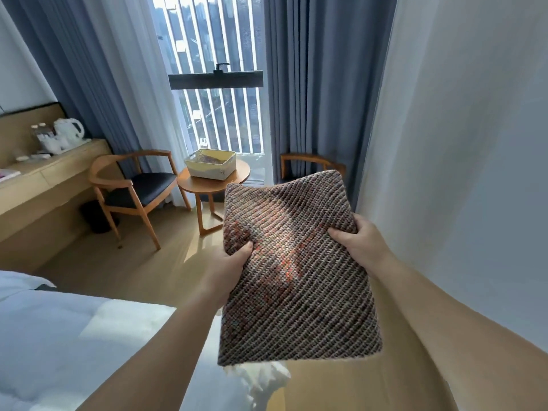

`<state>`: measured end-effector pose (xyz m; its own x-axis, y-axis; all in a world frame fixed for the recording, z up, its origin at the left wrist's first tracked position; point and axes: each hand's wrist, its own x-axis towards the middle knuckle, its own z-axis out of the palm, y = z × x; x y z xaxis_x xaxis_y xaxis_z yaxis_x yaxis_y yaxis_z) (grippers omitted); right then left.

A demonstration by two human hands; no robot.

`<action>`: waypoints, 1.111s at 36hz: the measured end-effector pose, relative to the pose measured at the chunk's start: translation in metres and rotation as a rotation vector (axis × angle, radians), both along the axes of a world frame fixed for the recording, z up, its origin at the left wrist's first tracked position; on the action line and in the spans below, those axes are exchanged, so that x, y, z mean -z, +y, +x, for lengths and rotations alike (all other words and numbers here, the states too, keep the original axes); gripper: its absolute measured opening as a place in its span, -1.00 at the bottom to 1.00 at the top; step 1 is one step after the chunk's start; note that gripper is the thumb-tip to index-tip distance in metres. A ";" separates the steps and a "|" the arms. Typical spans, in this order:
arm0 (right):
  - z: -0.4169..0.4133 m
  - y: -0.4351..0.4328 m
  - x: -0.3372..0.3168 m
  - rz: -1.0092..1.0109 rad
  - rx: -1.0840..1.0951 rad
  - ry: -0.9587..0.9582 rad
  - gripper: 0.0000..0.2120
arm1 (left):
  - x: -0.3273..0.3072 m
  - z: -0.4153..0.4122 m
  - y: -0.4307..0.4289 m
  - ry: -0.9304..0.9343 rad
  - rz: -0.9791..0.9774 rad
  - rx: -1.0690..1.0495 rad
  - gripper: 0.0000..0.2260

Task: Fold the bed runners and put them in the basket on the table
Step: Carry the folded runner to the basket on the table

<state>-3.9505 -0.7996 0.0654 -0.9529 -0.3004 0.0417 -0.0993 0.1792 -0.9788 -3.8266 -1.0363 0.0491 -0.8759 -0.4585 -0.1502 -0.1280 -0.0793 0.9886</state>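
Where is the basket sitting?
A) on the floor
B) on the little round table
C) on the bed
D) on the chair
B: the basket stands on the round table, next to the chair, while the left hand and right hand hold the folded bed runner.

Coarse woven bed runner (296, 262), perforated plastic basket (211, 166), smooth wooden table (189, 182).
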 end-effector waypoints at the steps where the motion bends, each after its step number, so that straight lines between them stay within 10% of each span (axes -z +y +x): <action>1: -0.010 -0.008 -0.001 0.002 0.006 0.005 -0.62 | -0.001 -0.013 -0.010 -0.001 -0.018 -0.002 -0.67; 31: -0.437 -0.204 0.016 -0.051 -0.293 -0.075 -0.71 | 0.008 -0.379 -0.154 0.005 0.026 -0.316 -0.91; 36: -0.486 -0.248 0.022 -0.028 -0.359 -0.099 -0.68 | 0.016 -0.413 -0.188 -0.056 0.035 -0.396 -0.40; 40: -0.516 -0.288 0.029 -0.009 -0.402 -0.096 -0.72 | 0.024 -0.436 -0.221 -0.063 0.029 -0.384 -0.59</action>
<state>-4.4666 -1.0878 0.0369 -0.7595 -0.6495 -0.0378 -0.0677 0.1367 -0.9883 -4.2628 -1.2575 0.0254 -0.6298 -0.7461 -0.2162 -0.1443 -0.1611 0.9763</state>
